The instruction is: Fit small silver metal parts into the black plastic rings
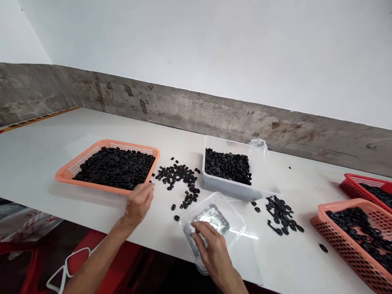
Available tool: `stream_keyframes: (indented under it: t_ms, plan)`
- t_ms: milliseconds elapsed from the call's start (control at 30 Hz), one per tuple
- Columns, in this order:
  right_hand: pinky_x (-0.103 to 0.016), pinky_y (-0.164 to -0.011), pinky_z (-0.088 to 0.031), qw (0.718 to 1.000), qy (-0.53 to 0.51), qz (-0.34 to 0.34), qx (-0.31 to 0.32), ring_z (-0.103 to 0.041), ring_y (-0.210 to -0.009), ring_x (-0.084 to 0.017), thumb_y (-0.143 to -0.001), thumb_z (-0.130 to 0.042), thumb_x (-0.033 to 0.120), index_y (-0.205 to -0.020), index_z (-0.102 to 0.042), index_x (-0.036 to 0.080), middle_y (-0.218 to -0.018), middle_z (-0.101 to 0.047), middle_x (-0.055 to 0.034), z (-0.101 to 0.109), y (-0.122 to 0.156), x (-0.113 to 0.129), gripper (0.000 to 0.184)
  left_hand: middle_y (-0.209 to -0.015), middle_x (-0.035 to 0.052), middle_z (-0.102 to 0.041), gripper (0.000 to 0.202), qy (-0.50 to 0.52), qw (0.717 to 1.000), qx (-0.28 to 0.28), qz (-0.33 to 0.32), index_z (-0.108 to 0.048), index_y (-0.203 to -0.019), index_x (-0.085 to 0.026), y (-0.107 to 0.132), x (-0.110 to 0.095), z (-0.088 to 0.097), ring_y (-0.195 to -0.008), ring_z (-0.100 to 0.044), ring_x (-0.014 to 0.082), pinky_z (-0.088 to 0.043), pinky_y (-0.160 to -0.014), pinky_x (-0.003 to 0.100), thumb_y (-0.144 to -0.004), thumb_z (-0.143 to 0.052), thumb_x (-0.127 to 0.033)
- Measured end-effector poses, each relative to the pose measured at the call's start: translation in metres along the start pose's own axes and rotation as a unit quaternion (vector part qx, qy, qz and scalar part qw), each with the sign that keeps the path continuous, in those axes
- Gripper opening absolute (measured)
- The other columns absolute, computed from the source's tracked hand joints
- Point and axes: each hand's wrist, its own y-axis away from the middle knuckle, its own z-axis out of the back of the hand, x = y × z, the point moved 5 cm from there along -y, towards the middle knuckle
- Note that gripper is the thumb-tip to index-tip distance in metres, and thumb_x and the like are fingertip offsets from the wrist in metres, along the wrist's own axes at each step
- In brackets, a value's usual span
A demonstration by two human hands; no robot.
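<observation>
My left hand point(139, 204) is by the front right corner of an orange plastic basket point(92, 184) heaped with small black oval pieces point(116, 167). Its fingers are curled closed, and whatever may be in them is hidden. My right hand point(212, 247) is over a clear plastic tub point(235, 222) with small shiny metal pieces point(216, 214) spread on its bottom. A gap shows between its thumb and index finger, and I see nothing held there. Loose black oval pieces point(179, 173) lie on the table between the basket and the tub.
A larger translucent bin point(226, 190) of black pieces stands behind the tub, beside a crumpled clear plastic bag point(259, 143). Another loose pile point(281, 214) lies to its right. An orange basket point(339, 237) and a red basket point(352, 188) stand far right on the white table point(101, 124).
</observation>
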Motion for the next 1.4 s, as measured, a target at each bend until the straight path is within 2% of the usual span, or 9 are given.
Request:
stream_keyframes:
  t_ms: [100,233,333,500,633,800,1100,1233,1400]
  plan:
    - [-0.027,-0.072,-0.052,0.989,0.131,-0.006,0.063,-0.065,-0.082,-0.019,-0.09,-0.052,0.01,-0.102,-0.062,0.015,-0.092,-0.066,-0.0082,-0.008,-0.042,-0.01,0.016,-0.108,0.0072,-0.067,0.019,-0.019,0.996,0.074,-0.04,-0.063,-0.106,-0.017,0.009,-0.019,-0.046,-0.097,-0.063,0.0212,-0.051,-0.085,0.043,-0.09,-0.054,-0.023]
    - [-0.028,-0.067,-0.047,0.975,0.208,-0.009,0.081,-0.062,-0.071,-0.02,-0.085,-0.053,0.003,-0.069,-0.061,0.014,-0.07,-0.063,-0.0051,-0.013,-0.076,-0.021,0.021,-0.111,0.0077,-0.064,0.021,-0.075,0.986,0.141,-0.038,-0.061,-0.109,-0.017,-0.01,-0.023,-0.089,-0.095,-0.063,0.0216,-0.053,-0.08,0.042,-0.09,-0.056,-0.026]
    - [-0.03,-0.069,-0.044,0.964,0.253,-0.001,0.084,-0.06,-0.073,-0.021,-0.086,-0.049,0.002,-0.069,-0.059,0.015,-0.073,-0.063,-0.0049,-0.011,-0.071,-0.025,0.024,-0.113,0.008,-0.063,0.024,-0.113,0.973,0.197,-0.046,-0.06,-0.11,-0.017,-0.024,-0.028,-0.111,-0.095,-0.062,0.0223,-0.053,-0.08,0.043,-0.089,-0.057,-0.026]
    - [-0.03,-0.07,-0.045,0.947,0.296,0.027,0.12,-0.061,-0.068,-0.019,-0.08,-0.052,0.0,-0.07,-0.059,0.017,-0.07,-0.063,-0.003,-0.016,-0.029,-0.034,0.021,-0.114,0.0099,-0.062,0.028,-0.158,0.947,0.276,-0.054,-0.059,-0.113,-0.014,-0.034,-0.041,-0.133,-0.095,-0.063,0.0231,-0.053,-0.079,0.043,-0.088,-0.059,-0.027]
    - [-0.037,-0.076,-0.048,0.932,0.336,0.054,0.124,-0.064,-0.087,-0.028,-0.068,-0.053,-0.004,-0.094,-0.062,0.013,-0.096,-0.068,-0.0143,-0.034,0.001,-0.046,0.032,-0.113,0.0105,-0.062,0.028,-0.187,0.932,0.306,-0.045,-0.059,-0.113,-0.014,-0.036,-0.049,-0.137,-0.094,-0.063,0.0227,-0.053,-0.078,0.042,-0.088,-0.059,-0.027]
    - [-0.039,-0.067,-0.052,0.923,0.356,0.086,0.12,-0.064,-0.07,-0.027,-0.064,-0.053,-0.002,-0.097,-0.062,0.013,-0.081,-0.068,-0.0134,-0.055,0.015,-0.056,0.037,-0.113,0.0097,-0.062,0.028,-0.217,0.924,0.313,-0.027,-0.058,-0.113,-0.015,-0.036,-0.048,-0.129,-0.092,-0.063,0.0221,-0.054,-0.077,0.041,-0.088,-0.059,-0.027]
    - [-0.039,-0.075,-0.053,0.91,0.393,0.113,0.069,-0.063,-0.096,-0.03,-0.072,-0.047,-0.003,-0.112,-0.059,0.013,-0.107,-0.067,-0.0164,-0.044,0.032,-0.065,0.045,-0.117,0.0095,-0.061,0.029,-0.236,0.926,0.292,-0.037,-0.058,-0.115,-0.016,-0.026,-0.042,-0.108,-0.098,-0.062,0.0236,-0.052,-0.081,0.044,-0.088,-0.058,-0.027]
    - [-0.038,-0.071,-0.052,0.906,0.398,0.118,0.079,-0.065,-0.084,-0.029,-0.063,-0.05,-0.004,-0.11,-0.06,0.011,-0.098,-0.068,-0.017,-0.047,0.033,-0.06,0.05,-0.116,0.0093,-0.061,0.029,-0.245,0.925,0.29,-0.025,-0.058,-0.115,-0.016,-0.02,-0.042,-0.106,-0.097,-0.062,0.0234,-0.053,-0.079,0.043,-0.088,-0.058,-0.027]
    - [-0.038,-0.068,-0.05,0.916,0.385,0.094,0.067,-0.062,-0.072,-0.026,-0.068,-0.044,-0.006,-0.108,-0.06,0.011,-0.085,-0.067,-0.0138,-0.043,0.027,-0.061,0.046,-0.116,0.0091,-0.061,0.028,-0.238,0.926,0.292,-0.012,-0.058,-0.114,-0.016,-0.023,-0.036,-0.103,-0.097,-0.062,0.0232,-0.053,-0.08,0.043,-0.088,-0.058,-0.027]
